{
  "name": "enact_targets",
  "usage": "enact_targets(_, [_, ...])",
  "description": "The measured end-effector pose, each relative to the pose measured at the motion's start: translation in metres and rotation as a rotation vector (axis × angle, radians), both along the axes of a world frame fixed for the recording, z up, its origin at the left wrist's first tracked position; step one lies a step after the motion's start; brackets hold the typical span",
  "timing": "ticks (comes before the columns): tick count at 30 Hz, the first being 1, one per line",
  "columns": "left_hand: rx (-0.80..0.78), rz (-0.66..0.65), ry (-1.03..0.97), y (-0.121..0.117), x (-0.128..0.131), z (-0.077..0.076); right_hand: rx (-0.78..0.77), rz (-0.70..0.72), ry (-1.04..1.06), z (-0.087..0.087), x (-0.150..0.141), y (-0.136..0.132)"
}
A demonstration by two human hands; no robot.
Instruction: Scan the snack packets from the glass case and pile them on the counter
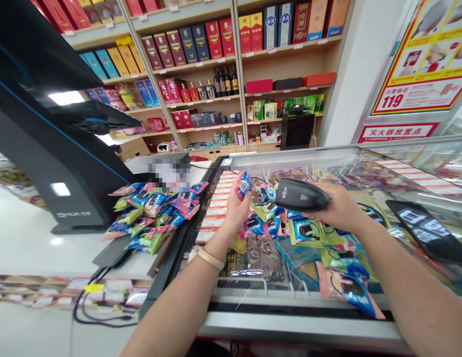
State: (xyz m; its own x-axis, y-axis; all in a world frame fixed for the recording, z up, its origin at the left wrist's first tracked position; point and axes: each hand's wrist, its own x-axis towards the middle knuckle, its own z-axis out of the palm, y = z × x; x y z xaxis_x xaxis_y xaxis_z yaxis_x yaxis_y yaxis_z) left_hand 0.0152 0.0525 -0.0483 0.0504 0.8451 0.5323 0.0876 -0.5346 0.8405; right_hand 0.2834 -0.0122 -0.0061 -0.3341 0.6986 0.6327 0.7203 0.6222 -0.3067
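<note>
My left hand [238,201] pinches a small blue snack packet [244,183], held up with a white barcode patch showing. My right hand [338,204] is wrapped round a black handheld barcode scanner [299,194], whose head points left at the packet with a gap between them. Beneath both hands, several blue, green and pink snack packets [307,232] lie on the glass top of a display freezer [253,317]. One pink and blue packet [352,292] rests near the front edge. To the left, a heap of similar packets [152,210] sits on the white counter [67,253].
A dark checkout terminal [67,148] stands at left, with a black phone-shaped device [111,252] and cables in front. A dark phone-like panel [431,230] lies on the glass at right. Shelves of boxed bottles [201,42] fill the back wall.
</note>
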Motion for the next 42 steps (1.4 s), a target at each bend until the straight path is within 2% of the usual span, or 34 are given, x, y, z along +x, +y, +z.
enact_targets(4, [0.025, -0.011, 0.064, -0.002, 0.001, 0.0, 0.015, -0.027, -0.016, -0.002, 0.0, 0.001])
enact_targets(16, [0.02, -0.051, 0.04, 0.0, 0.003, -0.005, 0.021, -0.024, -0.02, -0.003, 0.001, 0.001])
enact_targets(20, [0.074, -0.05, 0.21, -0.004, 0.0, -0.005, 0.102, -0.063, 0.022, -0.002, 0.003, 0.002])
enact_targets(25, [0.145, -0.207, 0.497, -0.014, 0.001, -0.009, 0.145, -0.119, 0.092, -0.002, 0.008, 0.004])
enact_targets(29, [0.201, -0.233, 0.572, -0.018, 0.003, -0.009, 0.165, -0.158, 0.089, -0.006, 0.011, 0.006])
enact_targets(32, [0.237, -0.141, 0.559, -0.017, 0.003, -0.008, 0.184, -0.176, 0.072, -0.009, 0.013, 0.008])
enact_targets(35, [0.284, 0.037, 0.539, -0.011, -0.003, -0.003, 0.21, -0.191, 0.058, -0.013, 0.016, 0.01])
enact_targets(39, [0.288, 0.392, 0.599, 0.0, -0.027, 0.018, 0.244, -0.22, 0.039, -0.017, 0.019, 0.013])
enact_targets(42, [0.082, 0.727, 0.776, 0.003, -0.056, 0.039, 0.243, -0.222, 0.026, -0.017, 0.019, 0.013])
